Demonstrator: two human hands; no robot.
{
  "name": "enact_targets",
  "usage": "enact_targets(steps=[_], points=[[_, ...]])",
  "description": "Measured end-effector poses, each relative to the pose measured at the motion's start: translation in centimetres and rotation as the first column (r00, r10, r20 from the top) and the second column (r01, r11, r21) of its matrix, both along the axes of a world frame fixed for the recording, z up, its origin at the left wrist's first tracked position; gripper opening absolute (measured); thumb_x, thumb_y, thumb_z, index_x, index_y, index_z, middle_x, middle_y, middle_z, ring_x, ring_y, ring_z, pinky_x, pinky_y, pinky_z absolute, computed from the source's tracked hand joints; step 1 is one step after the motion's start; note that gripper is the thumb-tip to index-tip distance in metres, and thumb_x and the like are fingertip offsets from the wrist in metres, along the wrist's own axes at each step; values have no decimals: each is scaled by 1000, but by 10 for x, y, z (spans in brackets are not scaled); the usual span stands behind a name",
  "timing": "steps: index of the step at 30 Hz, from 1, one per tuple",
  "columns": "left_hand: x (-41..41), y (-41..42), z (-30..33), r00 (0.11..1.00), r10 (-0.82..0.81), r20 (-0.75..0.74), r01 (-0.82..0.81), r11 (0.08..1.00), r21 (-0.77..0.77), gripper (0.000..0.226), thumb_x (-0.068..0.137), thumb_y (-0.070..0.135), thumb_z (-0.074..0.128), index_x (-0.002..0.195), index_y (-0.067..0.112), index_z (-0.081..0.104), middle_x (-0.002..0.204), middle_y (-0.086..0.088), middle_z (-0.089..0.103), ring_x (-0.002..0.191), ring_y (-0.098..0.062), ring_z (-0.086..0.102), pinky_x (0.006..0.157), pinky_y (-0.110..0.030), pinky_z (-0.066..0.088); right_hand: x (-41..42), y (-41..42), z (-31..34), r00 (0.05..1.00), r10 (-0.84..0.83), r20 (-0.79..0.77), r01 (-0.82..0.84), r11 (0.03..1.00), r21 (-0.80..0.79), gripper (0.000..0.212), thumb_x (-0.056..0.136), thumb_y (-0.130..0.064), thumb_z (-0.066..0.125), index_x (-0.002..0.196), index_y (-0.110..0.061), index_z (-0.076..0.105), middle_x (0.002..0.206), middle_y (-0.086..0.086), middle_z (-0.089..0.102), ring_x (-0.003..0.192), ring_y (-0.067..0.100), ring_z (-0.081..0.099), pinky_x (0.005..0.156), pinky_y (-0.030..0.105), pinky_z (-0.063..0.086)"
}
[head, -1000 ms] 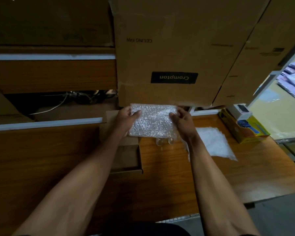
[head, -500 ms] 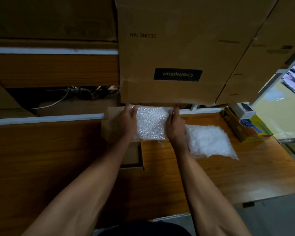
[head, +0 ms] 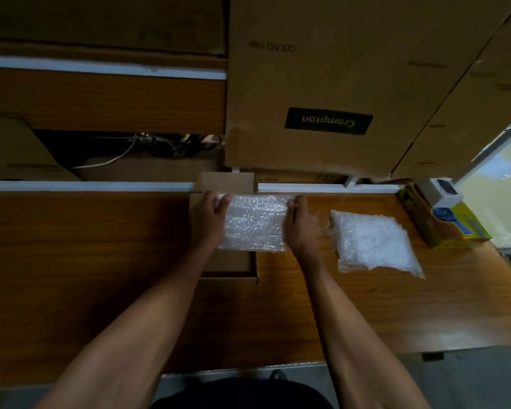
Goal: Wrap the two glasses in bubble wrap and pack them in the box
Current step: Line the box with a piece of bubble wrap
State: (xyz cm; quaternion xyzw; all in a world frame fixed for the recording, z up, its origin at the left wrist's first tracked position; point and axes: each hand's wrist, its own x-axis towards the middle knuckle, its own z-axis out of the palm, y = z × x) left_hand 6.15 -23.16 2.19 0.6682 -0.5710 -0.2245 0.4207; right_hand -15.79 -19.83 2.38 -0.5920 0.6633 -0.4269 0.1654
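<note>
left hand (head: 210,216): gripping the left edge of the bubble wrap sheet (head: 254,222), thumb hooked over the top of it, other fingers mostly hidden behind/under, so I can't say exactly how they lie.

right hand (head: 300,222): holding the sheet's right edge, fingers lying along it with the tips at the far corner. Looks like a hold, not just a touch.

bubble wrap sheet: stretched flat between the two hands, long axis running left-right from one hand to the other. Its near-left part hangs over the box.

cardboard box (head: 233,261): small open one, directly under and just behind the left hand's wrist, near wall sticking out toward the person. A flap (head: 226,180) stands up just beyond the left hand's fingers.

glass (head: 322,222): clear, hard to make out, on the table (head: 366,305) just off the right hand's outer side, between that hand and the second bubble wrap pile (head: 372,240). Only one I can pick out; can't tell where the other is, or if anything's under the sheet.

what the next move hinges on: my guess is the sheet has to go down flat and the glass rolled onto it. Glass sits right of the right hand, so that hand is way closer; the left would have to cross over.

further out: yellow carton (head: 443,228) far right of the right hand, big Crompton carton (head: 328,125) past both hands.
</note>
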Motion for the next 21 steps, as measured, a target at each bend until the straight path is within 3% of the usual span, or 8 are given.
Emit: enact_targets(steps=[2, 4, 10, 15, 18, 21], points=[[15, 11, -13, 1000, 11, -19, -10, 998, 67, 34, 104, 52, 56, 116, 21, 63, 101, 8, 65, 87, -10, 63, 63, -22, 44, 13, 4, -10, 1000, 4, -19, -2, 997, 71, 23, 114, -37, 34, 116, -20, 49, 80, 2, 62, 66, 20, 64, 50, 29, 46], [31, 20, -25, 999, 49, 16, -51, 994, 93, 34, 103, 49, 58, 117, 19, 66, 104, 5, 69, 90, -13, 66, 70, -28, 51, 27, 8, -19, 997, 6, -76, 4, 991, 134, 24, 114, -34, 33, 118, -18, 50, 81, -3, 57, 69, 11, 59, 55, 22, 40], [65, 37, -55, 980, 86, 182, -115, 980, 161, 32, 103, 51, 58, 106, 20, 67, 99, -1, 75, 88, -22, 71, 73, -37, 57, 57, 20, -42, 973, 87, -213, -37, 973, 229, 22, 113, -25, 38, 125, -9, 47, 75, -5, 54, 58, 12, 55, 46, 21, 33], [72, 44, -65, 964, 38, 265, -91, 978, 190, 27, 106, 42, 57, 111, 16, 66, 105, -2, 74, 89, -19, 68, 68, -31, 43, 64, 23, -54, 948, 120, -295, -27, 953, 302, 26, 111, -18, 45, 133, -5, 45, 83, 5, 64, 55, 3, 48, 44, 16, 29], [74, 42, -69, 950, 1, 311, -69, 976, 206, 34, 106, 46, 55, 110, 14, 62, 99, -8, 74, 89, -29, 71, 66, -34, 46, 65, 23, -66, 929, 104, -357, 15, 949, 314, 31, 109, -16, 48, 137, -6, 39, 88, 9, 69, 56, 10, 55, 45, 22, 40], [72, 40, -70, 943, -24, 332, -50, 976, 212, 34, 106, 44, 55, 111, 11, 61, 99, -12, 74, 90, -35, 70, 65, -33, 40, 66, 23, -74, 913, 85, -399, 46, 950, 308, 36, 107, -15, 51, 140, -7, 38, 116, 18, 65, 88, 27, 68, 65, 38, 62]])
